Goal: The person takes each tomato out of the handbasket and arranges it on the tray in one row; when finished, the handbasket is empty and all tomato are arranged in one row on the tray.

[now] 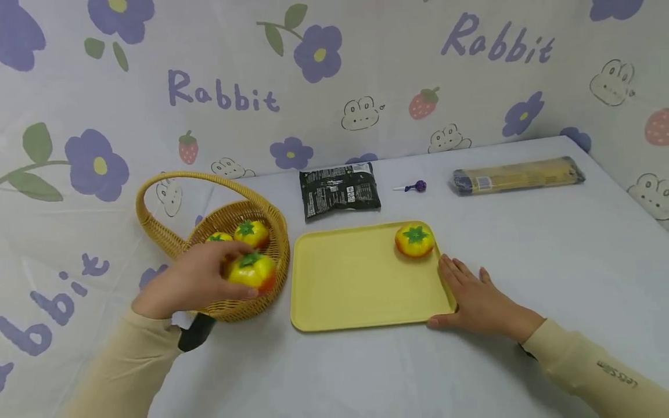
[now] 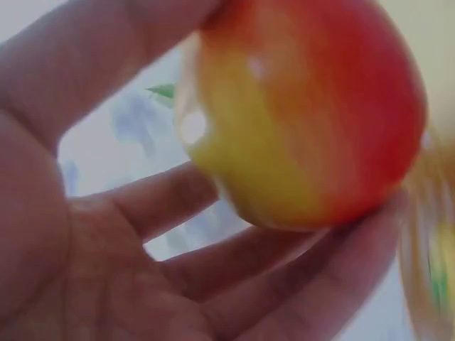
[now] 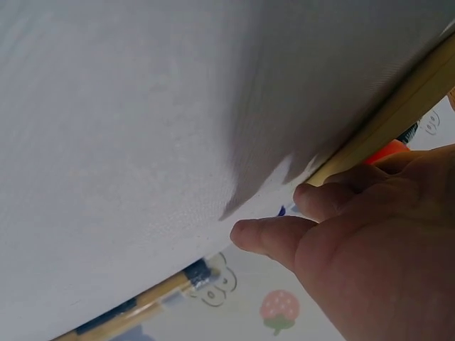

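Note:
My left hand [image 1: 201, 276] holds a yellow toy persimmon [image 1: 252, 271] with a green leafy top over the wicker basket [image 1: 284, 244]. In the left wrist view, the thumb and fingers curl round the persimmon [image 2: 306, 114], whose underside is red. Two more persimmons [image 1: 252, 234] lie inside the basket, one partly hidden behind the hand. A yellow tray [image 1: 355, 278] lies right of the basket, with one persimmon [image 1: 414, 240] at its far right corner. My right hand [image 1: 478, 302] rests at the tray's right edge, fingers extended along the rim and thumb at the near corner.
Behind the tray lie a black packet [image 1: 340, 191], a purple lollipop [image 1: 415, 186] and a long yellowish bundle in clear wrap [image 1: 517, 176]. The basket's tall handle [image 1: 209, 176] arches up at its far left. A printed cloth [image 1: 387, 69] hangs along the back of the table.

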`<state>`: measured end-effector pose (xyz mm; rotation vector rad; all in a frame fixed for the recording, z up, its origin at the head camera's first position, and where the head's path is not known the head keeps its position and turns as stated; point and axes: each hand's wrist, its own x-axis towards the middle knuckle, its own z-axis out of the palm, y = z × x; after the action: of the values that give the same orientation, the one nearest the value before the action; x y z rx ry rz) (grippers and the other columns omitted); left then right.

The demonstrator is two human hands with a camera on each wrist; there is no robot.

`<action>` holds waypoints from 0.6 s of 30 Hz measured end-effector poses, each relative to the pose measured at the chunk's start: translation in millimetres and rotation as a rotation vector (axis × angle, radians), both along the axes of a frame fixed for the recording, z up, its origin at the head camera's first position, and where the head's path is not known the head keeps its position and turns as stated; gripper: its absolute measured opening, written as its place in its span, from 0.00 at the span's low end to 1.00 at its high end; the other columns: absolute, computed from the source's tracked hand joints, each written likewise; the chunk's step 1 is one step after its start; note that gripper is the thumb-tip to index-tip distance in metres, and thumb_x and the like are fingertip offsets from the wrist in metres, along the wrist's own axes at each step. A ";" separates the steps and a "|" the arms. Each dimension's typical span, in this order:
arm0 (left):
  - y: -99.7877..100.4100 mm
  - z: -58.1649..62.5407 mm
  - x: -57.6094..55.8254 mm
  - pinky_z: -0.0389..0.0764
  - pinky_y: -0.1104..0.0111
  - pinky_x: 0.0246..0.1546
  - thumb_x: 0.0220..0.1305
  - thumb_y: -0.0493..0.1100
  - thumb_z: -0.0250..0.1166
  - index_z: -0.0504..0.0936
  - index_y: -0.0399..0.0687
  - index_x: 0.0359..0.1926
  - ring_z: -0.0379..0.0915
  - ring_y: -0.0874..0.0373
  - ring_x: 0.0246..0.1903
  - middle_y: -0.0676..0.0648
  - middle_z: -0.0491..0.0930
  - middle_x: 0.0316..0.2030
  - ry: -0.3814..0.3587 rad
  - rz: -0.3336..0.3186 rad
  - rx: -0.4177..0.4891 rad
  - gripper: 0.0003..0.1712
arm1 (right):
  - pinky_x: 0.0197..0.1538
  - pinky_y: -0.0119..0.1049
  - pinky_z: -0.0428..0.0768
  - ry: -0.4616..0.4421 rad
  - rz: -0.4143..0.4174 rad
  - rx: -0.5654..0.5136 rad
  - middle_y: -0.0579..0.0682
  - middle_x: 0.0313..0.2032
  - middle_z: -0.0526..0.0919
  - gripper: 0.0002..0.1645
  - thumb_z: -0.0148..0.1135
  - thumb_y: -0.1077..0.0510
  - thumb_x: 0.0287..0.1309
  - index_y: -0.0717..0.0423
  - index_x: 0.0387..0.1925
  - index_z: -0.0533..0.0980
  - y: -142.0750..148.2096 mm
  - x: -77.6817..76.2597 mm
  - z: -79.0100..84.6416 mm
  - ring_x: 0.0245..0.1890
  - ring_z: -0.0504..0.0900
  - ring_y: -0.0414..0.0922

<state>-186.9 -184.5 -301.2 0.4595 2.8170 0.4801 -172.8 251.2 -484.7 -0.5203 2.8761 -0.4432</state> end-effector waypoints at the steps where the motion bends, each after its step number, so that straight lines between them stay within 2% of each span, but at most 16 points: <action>1: 17.3 0.2 1.5 0.77 0.60 0.45 0.46 0.58 0.75 0.76 0.48 0.58 0.74 0.53 0.42 0.45 0.81 0.47 0.014 -0.027 0.032 0.39 | 0.61 0.77 0.46 0.003 0.002 -0.001 0.64 0.74 0.45 0.76 0.52 0.15 0.41 0.65 0.73 0.45 0.9 -0.9 0.8 0.72 0.48 0.65; 2: 35.8 -4.2 0.2 0.77 0.61 0.44 0.46 0.57 0.75 0.77 0.50 0.57 0.75 0.54 0.41 0.47 0.81 0.46 0.025 -0.046 0.069 0.37 | 0.61 0.77 0.46 0.001 0.001 -0.003 0.64 0.74 0.45 0.76 0.52 0.15 0.41 0.66 0.73 0.45 2.3 -1.4 1.4 0.72 0.48 0.66; 4: 74.3 -24.9 -11.3 0.77 0.62 0.47 0.47 0.55 0.76 0.76 0.50 0.58 0.75 0.55 0.43 0.48 0.81 0.48 0.030 -0.051 0.152 0.37 | 0.61 0.77 0.46 -0.001 -0.004 -0.009 0.64 0.74 0.45 0.76 0.53 0.15 0.40 0.66 0.73 0.45 5.7 -1.8 2.9 0.72 0.48 0.66; 7: 123.2 -68.5 -41.2 0.76 0.60 0.53 0.49 0.53 0.75 0.74 0.46 0.60 0.75 0.52 0.49 0.45 0.79 0.53 0.053 -0.007 0.255 0.38 | 0.61 0.77 0.45 -0.003 -0.016 -0.027 0.64 0.74 0.45 0.76 0.55 0.17 0.41 0.66 0.73 0.45 10.9 -1.7 4.5 0.72 0.47 0.66; 9: 145.3 -94.4 -60.6 0.74 0.60 0.57 0.50 0.51 0.75 0.73 0.46 0.62 0.73 0.51 0.53 0.44 0.77 0.56 0.060 0.053 0.301 0.39 | 0.61 0.77 0.44 -0.003 -0.020 -0.035 0.64 0.74 0.45 0.75 0.56 0.18 0.41 0.65 0.74 0.45 12.0 -1.9 3.6 0.72 0.47 0.66; 11: 158.4 -113.9 -75.7 0.73 0.59 0.59 0.50 0.50 0.75 0.72 0.46 0.63 0.73 0.50 0.55 0.43 0.76 0.58 0.065 0.111 0.331 0.39 | 0.61 0.77 0.44 -0.006 -0.014 -0.044 0.63 0.75 0.44 0.74 0.57 0.18 0.41 0.65 0.74 0.45 10.5 -2.5 0.8 0.72 0.47 0.66; 13: 165.6 -126.5 -85.0 0.73 0.58 0.59 0.49 0.50 0.76 0.72 0.47 0.63 0.72 0.49 0.56 0.44 0.76 0.58 0.055 0.163 0.348 0.39 | 0.61 0.78 0.44 -0.012 -0.003 -0.052 0.63 0.75 0.44 0.74 0.57 0.18 0.42 0.65 0.74 0.45 7.3 -2.3 -2.0 0.72 0.47 0.66; 15: 169.9 -133.9 -91.6 0.72 0.58 0.60 0.48 0.49 0.76 0.72 0.47 0.62 0.72 0.49 0.56 0.44 0.76 0.58 0.046 0.179 0.351 0.40 | 0.61 0.77 0.44 -0.016 -0.003 -0.046 0.62 0.75 0.44 0.74 0.56 0.18 0.42 0.64 0.74 0.45 4.2 -1.9 -4.2 0.73 0.46 0.65; 18: 174.0 -138.3 -98.4 0.71 0.58 0.61 0.48 0.49 0.76 0.73 0.47 0.62 0.71 0.48 0.56 0.44 0.77 0.57 0.045 0.157 0.338 0.40 | 0.61 0.77 0.45 0.000 -0.009 -0.045 0.62 0.75 0.45 0.74 0.57 0.18 0.42 0.64 0.74 0.46 2.1 -0.5 -3.9 0.73 0.48 0.65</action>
<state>-285.3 -10.5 -439.5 0.3140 2.8339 0.9987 -173.3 253.3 -488.6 -0.5149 2.8760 -0.5109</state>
